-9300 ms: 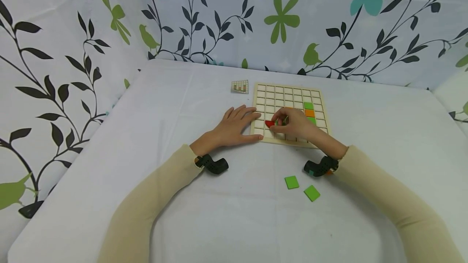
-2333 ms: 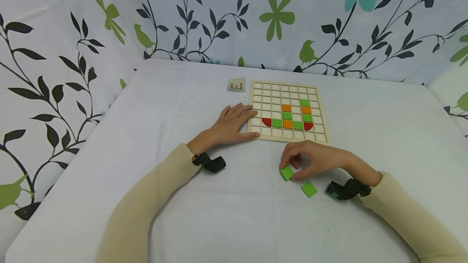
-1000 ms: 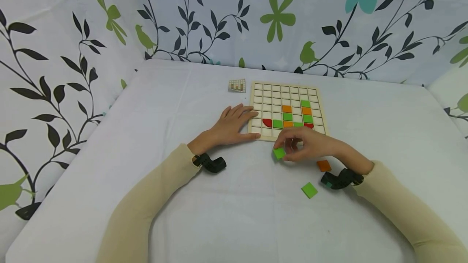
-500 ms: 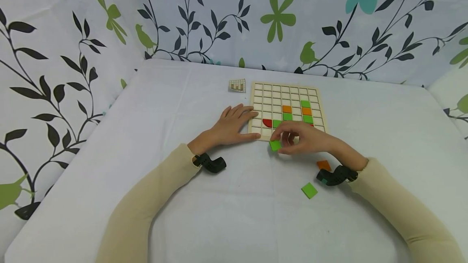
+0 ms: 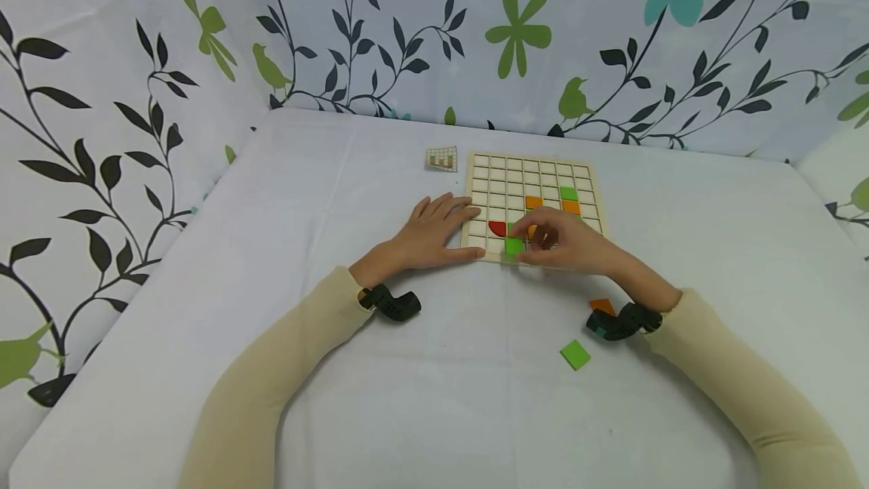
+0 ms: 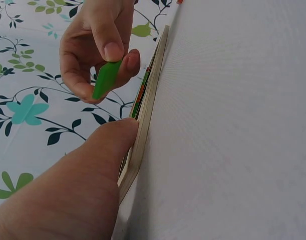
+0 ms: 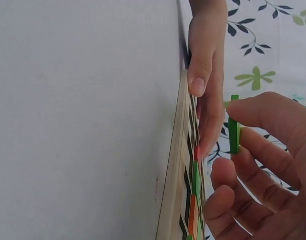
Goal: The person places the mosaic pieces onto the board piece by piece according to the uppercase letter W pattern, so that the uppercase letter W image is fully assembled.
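Observation:
A pale wooden grid board (image 5: 505, 181) lies flat on the table. My left hand (image 5: 434, 234) rests on its left edge with the fingers spread and the thumb at the front corner. Between thumb and fingers, my right hand (image 5: 573, 244) pinches a green square tile (image 5: 514, 246). Both wrist views show this tile (image 6: 106, 79) raised off the board. On the board sit a red rounded tile (image 5: 498, 229), orange tiles (image 5: 534, 202) and green tiles (image 5: 568, 193); the right hand hides several others.
A loose green tile (image 5: 575, 355) lies on the white table (image 5: 434, 398) in front of the board. An orange tile (image 5: 601, 306) is partly hidden by the right wrist camera (image 5: 621, 321). Left of the board's back corner is a small card (image 5: 442, 158) with a printed grid.
Earlier the right hand held a red tile at the board. It later picked a green tile off the table and carried it forward and left, over the front row. The left hand stayed put.

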The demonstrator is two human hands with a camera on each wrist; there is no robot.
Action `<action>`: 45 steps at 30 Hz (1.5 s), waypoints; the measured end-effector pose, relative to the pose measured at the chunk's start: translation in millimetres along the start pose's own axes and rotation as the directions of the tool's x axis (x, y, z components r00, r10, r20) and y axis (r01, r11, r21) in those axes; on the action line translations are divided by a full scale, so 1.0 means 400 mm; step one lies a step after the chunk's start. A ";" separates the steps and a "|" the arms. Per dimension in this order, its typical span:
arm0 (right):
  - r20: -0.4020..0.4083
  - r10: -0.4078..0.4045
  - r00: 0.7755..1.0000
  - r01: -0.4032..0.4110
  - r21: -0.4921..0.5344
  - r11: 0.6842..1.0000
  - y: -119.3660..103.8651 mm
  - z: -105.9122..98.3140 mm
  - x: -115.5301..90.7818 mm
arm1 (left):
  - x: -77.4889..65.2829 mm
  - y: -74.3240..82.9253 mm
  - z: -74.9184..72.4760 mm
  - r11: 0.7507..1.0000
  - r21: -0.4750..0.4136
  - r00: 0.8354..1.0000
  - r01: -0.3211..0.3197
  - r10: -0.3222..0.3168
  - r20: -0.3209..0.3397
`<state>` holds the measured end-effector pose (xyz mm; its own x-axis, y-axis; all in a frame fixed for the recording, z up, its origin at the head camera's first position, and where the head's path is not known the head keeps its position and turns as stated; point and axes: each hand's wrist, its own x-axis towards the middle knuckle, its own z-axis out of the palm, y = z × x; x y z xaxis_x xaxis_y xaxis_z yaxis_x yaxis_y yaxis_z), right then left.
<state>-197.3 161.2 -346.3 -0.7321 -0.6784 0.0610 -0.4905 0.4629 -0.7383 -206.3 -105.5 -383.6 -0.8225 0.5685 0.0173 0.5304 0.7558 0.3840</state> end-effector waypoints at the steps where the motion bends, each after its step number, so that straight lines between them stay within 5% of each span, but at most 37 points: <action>1: -0.010 0.005 1.000 -0.005 -0.004 1.000 0.000 0.000 0.002 | 0.000 0.000 0.000 1.000 0.001 1.000 0.000 0.000 0.000; 26: -0.150 0.043 0.988 -0.031 0.084 0.996 0.057 -0.002 0.049 | 0.001 -0.001 0.002 1.000 0.009 1.000 -0.004 0.004 0.014; 35: -0.154 0.001 0.988 0.002 0.020 1.000 0.059 -0.006 0.066 | -0.001 -0.004 0.000 1.000 0.007 1.000 -0.001 0.001 0.010; 45: -0.135 0.100 0.986 -0.100 0.008 0.995 0.054 -0.007 0.084 | -0.002 0.001 -0.003 1.000 0.008 1.000 -0.001 0.001 0.014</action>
<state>-234.1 150.1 -358.3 -0.8345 -0.5456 0.0772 -0.4114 0.5236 -0.7461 -205.6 -106.0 -382.3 -0.8192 0.5735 0.0044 0.5326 0.7578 0.3768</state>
